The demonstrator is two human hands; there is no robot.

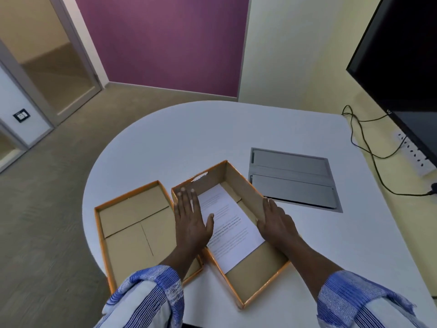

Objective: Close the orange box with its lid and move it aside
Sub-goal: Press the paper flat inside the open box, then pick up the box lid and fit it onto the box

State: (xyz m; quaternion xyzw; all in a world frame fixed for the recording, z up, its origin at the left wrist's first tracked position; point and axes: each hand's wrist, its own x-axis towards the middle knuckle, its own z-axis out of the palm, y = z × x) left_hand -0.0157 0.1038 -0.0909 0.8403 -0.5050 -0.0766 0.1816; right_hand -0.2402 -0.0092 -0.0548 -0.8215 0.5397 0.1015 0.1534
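Observation:
The orange box (243, 185) lies open on the white table, brown inside, with a printed white sheet (230, 229) on its floor. Its lid (132, 223), orange-edged and brown inside, rests upside down just to the left, touching the box. My left hand (191, 218) lies flat with fingers spread over the box's left wall, thumb above the sheet. My right hand (276, 221) presses flat against the outside of the box's right wall. Neither hand grips anything.
A grey metal cable hatch (293, 178) is set into the table (189, 138) right behind the box. A dark monitor (402, 67), a power strip (416, 155) and black cables (369, 147) sit at the right. The table's rounded edge runs close to the lid.

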